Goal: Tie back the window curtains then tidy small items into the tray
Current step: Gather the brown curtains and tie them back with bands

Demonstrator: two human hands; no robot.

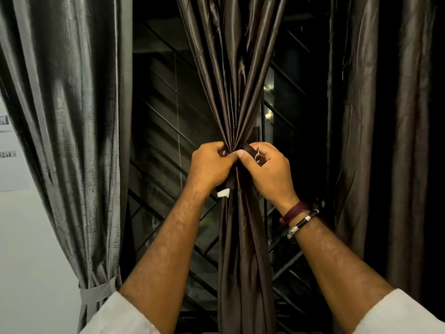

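Scene: A person stands at a dark window (168, 131) crossed by a diagonal metal grille, both arms raised toward a gathered brown curtain (237, 75).
Middle curtain: The glossy brown panel hangs at the centre of the window, its folds pinched tight at mid-height and spreading out above and below.
Left hand: The left hand (210, 165) is closed on the gathered fabric at the pinch, fingers curled in; below it hangs a dark strip ending in a white tab (223, 192).
Right hand: The right hand (267, 166) is closed on the dark tie-back band (249, 150) just right of the pinch, thumb pressed against the left hand.
Wrist: A maroon thread (295, 209) and a black bracelet with silver ends (302, 221) circle the right wrist.
Sleeves: White sleeves (125, 314) are pushed up both forearms.
Left curtain: A grey curtain (72, 116) hangs at the left, already cinched low by a matching grey tie (96, 291).
Right curtain: A brown curtain (385, 141) hangs loose at the right edge.
Writing: A pale sheet on the wall (7, 153) at far left carries dark print, too blurred to read.
Tray: Not in view.
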